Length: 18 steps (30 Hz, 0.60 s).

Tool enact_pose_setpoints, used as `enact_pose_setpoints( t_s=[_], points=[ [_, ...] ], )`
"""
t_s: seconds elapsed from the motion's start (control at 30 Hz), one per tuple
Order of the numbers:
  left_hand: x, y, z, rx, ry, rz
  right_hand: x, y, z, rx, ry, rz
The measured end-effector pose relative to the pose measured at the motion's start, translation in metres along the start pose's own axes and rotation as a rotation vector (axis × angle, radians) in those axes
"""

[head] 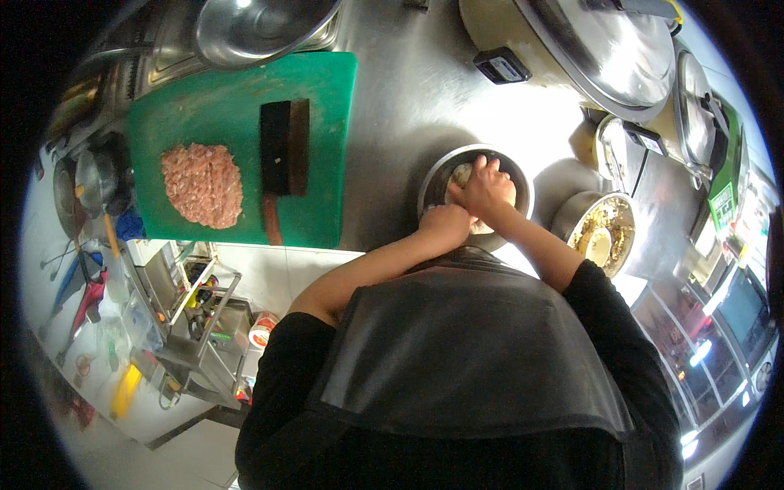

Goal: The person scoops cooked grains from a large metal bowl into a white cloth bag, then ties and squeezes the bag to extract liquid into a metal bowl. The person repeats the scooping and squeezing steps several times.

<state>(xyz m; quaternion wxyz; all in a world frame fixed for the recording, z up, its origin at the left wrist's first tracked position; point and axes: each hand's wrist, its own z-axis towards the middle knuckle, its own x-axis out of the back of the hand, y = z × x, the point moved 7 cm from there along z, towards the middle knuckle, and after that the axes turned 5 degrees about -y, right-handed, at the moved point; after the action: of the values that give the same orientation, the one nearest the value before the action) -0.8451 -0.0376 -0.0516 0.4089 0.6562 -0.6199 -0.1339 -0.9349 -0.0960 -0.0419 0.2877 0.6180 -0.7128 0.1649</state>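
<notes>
A round steel bowl (427, 176) stands near the front edge of the counter and holds a pale lump of dough (459, 176). My right hand (487, 190) lies over the dough inside the bowl, fingers reaching forward and bent onto it. Beside it, at the near left of the bowl, my left hand (446, 224) is curled with knuckles up. Its fingertips are hidden, so what they grip is not clear. Some of the dough shows below the two hands at the near side of the bowl.
Left on the green cutting board (245, 86) are minced meat (202, 185) and a cleaver (285, 150). To the right stands a steel pot (566, 214) with brownish bits and a pale ladle or cup. Large lidded pots (600, 55) stand behind. A metal bowl (263, 27) sits at upper left.
</notes>
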Motion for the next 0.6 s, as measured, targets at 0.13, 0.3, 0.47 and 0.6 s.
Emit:
enact_pose_setpoints(
  t_s=[0.13,0.3,0.47,0.6],
  points=[
    [0.008,0.003,-0.006,0.071,-0.006,-0.032,-0.002,0.004,0.009,0.055,0.008,0.014],
    [0.015,0.023,-0.032,0.036,0.093,0.219,0.003,0.01,0.013,0.146,-0.065,0.034],
    [0.021,0.039,-0.045,-0.047,0.327,0.415,-0.016,0.011,-0.004,0.364,-0.605,0.126],
    [0.003,0.03,-0.042,-0.249,0.343,0.324,-0.014,0.028,-0.016,0.314,-0.429,0.322]
  ],
)
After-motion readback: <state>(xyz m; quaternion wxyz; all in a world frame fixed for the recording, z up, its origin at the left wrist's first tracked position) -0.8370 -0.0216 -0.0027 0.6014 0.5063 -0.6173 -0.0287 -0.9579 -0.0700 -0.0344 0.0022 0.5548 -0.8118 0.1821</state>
